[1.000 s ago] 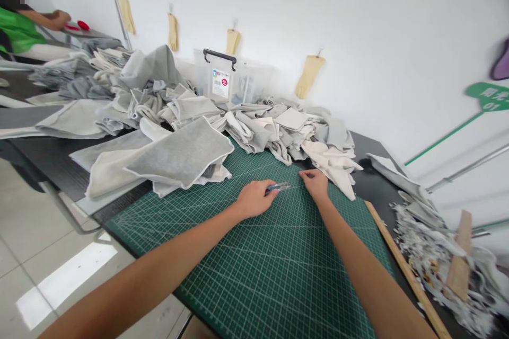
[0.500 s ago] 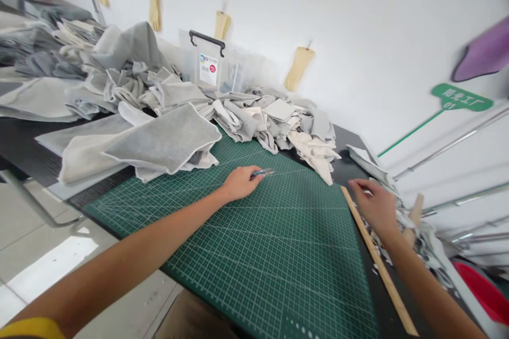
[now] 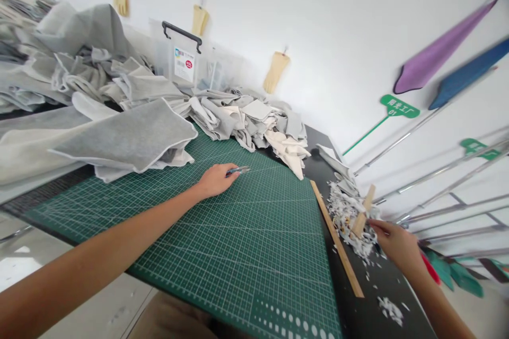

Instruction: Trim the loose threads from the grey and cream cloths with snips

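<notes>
My left hand (image 3: 218, 179) rests on the green cutting mat (image 3: 254, 222), closed round a pair of thread snips (image 3: 238, 170) whose blades point right. Beyond the mat's right edge, my right hand (image 3: 397, 241) reaches over a heap of white and grey scraps (image 3: 345, 206). Its thumb and fingers are pinched together beside a wooden piece (image 3: 360, 225) that stands in the heap. What lies between those fingertips, if anything, I cannot make out. Grey cloth pieces (image 3: 131, 137) overlap the mat's far left corner.
A wooden strip (image 3: 336, 238) lies along the mat's right side on the black table (image 3: 374, 286). More crumpled cloths (image 3: 246, 116) are heaped at the back, before a clear plastic box (image 3: 163, 58). Yellow gloves (image 3: 276, 71) hang on the wall; metal poles (image 3: 437, 212) stand at the right.
My right hand has moved right and down from the mat's edge to the scrap heap. The view has turned right. My left hand stays on the mat with the thread snips.
</notes>
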### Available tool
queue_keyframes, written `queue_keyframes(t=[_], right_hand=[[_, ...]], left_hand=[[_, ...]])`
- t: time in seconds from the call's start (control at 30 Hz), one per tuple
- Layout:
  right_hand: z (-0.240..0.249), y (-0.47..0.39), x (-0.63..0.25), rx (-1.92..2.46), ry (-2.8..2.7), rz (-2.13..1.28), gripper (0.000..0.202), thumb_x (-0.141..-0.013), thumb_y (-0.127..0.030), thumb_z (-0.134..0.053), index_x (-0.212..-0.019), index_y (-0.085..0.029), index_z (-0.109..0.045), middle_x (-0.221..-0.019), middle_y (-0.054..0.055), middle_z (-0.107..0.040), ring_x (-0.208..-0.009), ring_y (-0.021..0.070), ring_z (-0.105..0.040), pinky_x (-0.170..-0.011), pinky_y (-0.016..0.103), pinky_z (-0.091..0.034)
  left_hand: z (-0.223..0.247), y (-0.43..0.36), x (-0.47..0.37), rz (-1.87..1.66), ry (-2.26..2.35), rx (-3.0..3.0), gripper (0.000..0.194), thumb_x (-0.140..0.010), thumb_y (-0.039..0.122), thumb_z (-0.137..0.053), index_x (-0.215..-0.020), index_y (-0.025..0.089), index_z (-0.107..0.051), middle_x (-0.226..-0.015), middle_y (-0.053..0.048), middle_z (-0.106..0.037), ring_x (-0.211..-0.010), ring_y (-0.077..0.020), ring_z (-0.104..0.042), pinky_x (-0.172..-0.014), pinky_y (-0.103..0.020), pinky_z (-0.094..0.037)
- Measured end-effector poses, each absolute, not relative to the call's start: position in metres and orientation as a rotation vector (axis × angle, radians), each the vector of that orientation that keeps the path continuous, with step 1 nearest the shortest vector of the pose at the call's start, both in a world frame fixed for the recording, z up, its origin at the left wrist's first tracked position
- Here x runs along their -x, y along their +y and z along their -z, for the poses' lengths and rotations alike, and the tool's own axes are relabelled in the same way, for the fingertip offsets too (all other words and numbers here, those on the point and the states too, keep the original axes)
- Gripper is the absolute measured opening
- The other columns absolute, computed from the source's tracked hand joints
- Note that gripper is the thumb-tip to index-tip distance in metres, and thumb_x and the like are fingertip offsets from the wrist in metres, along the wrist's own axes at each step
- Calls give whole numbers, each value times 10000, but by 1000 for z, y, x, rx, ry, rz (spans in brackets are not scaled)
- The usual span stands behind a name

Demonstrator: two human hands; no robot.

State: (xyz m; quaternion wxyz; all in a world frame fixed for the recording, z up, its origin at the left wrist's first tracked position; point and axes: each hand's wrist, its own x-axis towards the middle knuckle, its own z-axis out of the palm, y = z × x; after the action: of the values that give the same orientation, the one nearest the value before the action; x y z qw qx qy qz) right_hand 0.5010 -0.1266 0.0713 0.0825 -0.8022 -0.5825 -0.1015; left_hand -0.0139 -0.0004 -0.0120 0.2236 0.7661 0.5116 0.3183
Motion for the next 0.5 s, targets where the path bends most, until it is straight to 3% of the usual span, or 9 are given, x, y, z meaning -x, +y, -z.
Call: queue_keyframes(t=[0.13,0.3,0.5], right_hand=[[-82,-129,-496,2422,-1609,364,376,-727,-443,-428,-924,-316,-722,-849,105,-757,-925,373,-673,-784,467,-499],[-109,-153,-450,2211,-1323,291,214,-698,-488,-535,-809,-382,-684,-912,49,-754,-1065,325,-623,-946,451,-476],[-87,-172,-396,2083,-1247,203,179,-608,-571,-553,-735,-514,-667,-864,51,-750,-959,389,-649,-801,557,-530]], left_hand=[[11,-1,15,-881,1407,-2103,316,-903,438,-448,-1059,264,-661,-853,-12,-710,-774,-201,-639,-672,-266,-419],[10,-2,15,-882,1411,-2078,326,-895,437,-459,-1069,251,-661,-848,-23,-712,-779,-204,-640,-674,-268,-417],[8,-4,14,-907,1418,-2058,331,-896,431,-455,-1073,244,-663,-842,-27,-711,-769,-206,-641,-670,-272,-424]])
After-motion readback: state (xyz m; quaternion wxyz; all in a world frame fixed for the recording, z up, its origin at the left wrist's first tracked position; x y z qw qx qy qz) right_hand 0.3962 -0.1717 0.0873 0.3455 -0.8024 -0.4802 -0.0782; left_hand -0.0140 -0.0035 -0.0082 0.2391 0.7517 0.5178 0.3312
